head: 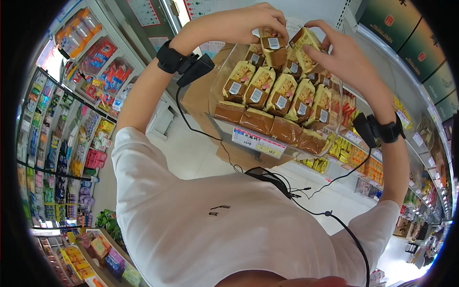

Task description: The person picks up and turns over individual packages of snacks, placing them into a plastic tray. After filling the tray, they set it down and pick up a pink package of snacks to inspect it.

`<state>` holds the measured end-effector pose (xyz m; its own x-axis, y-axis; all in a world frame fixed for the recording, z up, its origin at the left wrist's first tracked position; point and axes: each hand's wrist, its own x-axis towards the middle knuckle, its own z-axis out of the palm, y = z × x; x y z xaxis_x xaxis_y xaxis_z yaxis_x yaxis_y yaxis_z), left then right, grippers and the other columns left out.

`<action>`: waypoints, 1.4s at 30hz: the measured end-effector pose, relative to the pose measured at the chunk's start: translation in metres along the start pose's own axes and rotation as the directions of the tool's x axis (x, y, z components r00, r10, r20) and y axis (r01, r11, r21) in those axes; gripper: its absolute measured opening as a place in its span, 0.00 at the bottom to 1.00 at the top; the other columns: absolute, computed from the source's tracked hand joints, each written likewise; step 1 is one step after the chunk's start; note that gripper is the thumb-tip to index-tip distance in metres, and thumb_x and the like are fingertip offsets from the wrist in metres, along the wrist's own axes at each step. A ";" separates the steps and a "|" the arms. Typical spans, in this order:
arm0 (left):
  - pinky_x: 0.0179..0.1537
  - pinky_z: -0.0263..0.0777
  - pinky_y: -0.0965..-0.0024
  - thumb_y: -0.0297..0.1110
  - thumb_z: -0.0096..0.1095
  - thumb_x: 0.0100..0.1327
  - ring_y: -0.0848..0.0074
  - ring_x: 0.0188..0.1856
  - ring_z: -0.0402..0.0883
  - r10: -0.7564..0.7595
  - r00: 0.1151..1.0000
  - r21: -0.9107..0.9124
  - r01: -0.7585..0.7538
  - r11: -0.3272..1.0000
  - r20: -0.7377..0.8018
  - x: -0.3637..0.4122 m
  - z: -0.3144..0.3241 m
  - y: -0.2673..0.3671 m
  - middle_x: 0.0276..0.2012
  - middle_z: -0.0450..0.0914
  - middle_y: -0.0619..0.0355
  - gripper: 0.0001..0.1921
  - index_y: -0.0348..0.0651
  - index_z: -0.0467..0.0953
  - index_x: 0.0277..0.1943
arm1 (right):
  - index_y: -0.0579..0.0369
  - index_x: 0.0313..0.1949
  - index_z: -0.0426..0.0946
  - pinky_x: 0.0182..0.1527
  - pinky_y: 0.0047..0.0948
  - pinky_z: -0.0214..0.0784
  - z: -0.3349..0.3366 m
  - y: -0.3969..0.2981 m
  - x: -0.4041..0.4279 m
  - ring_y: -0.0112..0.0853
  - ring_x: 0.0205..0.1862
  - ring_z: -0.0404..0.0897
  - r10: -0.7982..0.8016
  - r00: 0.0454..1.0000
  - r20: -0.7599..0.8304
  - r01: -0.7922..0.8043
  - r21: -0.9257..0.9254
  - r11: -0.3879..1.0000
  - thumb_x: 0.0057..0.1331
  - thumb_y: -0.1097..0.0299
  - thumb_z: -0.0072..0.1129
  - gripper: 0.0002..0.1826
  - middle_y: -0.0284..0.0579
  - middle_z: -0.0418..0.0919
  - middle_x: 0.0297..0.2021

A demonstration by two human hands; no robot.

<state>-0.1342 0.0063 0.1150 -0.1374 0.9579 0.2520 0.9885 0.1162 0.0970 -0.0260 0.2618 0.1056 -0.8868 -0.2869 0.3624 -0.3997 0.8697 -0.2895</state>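
Note:
My left hand (263,23) grips a brown-and-cream snack package (274,48) with a barcode label, above the back left of a clear plastic bin (339,123). To its right, my right hand (328,50) holds a similar package (304,45), tilted, thumb on its near face and fingers behind. Below both hands, a row of upright packages (281,95) with barcode labels fills the bin. In front of that row, more brown packages (256,122) lie along the bin's near edge. A price tag (259,142) is fixed to the bin's front.
A cardboard box (200,100) stands beside and below the bin. Shelves with small snack packs (371,166) curve along the right, under green boxes (391,21). Shelving with packaged goods (53,136) lines the left. Black cables (193,130) hang from both wrist devices across my front.

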 end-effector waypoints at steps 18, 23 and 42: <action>0.73 0.64 0.60 0.43 0.73 0.65 0.57 0.73 0.69 -0.198 0.980 -0.024 0.197 0.980 -0.031 -0.030 0.025 -0.030 0.74 0.66 0.46 0.38 0.40 0.65 0.73 | 0.62 0.74 0.62 0.41 0.27 0.77 0.026 -0.004 0.051 0.31 0.40 0.88 -0.001 0.906 0.423 -0.144 0.309 0.940 0.67 0.41 0.66 0.47 0.51 0.85 0.41; 0.75 0.60 0.58 0.42 0.74 0.64 0.57 0.77 0.63 -0.113 0.994 -0.087 0.112 0.990 -0.002 -0.036 0.035 -0.044 0.77 0.62 0.46 0.40 0.40 0.63 0.75 | 0.60 0.73 0.63 0.40 0.28 0.76 0.025 -0.011 0.045 0.30 0.38 0.87 0.034 0.909 0.416 -0.146 0.241 0.959 0.67 0.40 0.65 0.46 0.48 0.84 0.39; 0.70 0.66 0.56 0.39 0.68 0.69 0.55 0.70 0.72 -0.309 0.945 -0.172 0.287 0.942 -0.113 -0.071 0.016 0.058 0.73 0.68 0.48 0.27 0.50 0.73 0.70 | 0.53 0.70 0.70 0.55 0.33 0.75 -0.026 -0.022 -0.130 0.32 0.54 0.81 0.115 0.986 -0.117 -0.071 0.327 0.942 0.70 0.71 0.64 0.29 0.47 0.81 0.53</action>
<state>-0.0664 -0.0510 0.0872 -0.4419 0.8394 0.3166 0.8811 0.3397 0.3292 0.1045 0.2901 0.0873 -0.8937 -0.1360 0.4276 -0.3894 0.7086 -0.5884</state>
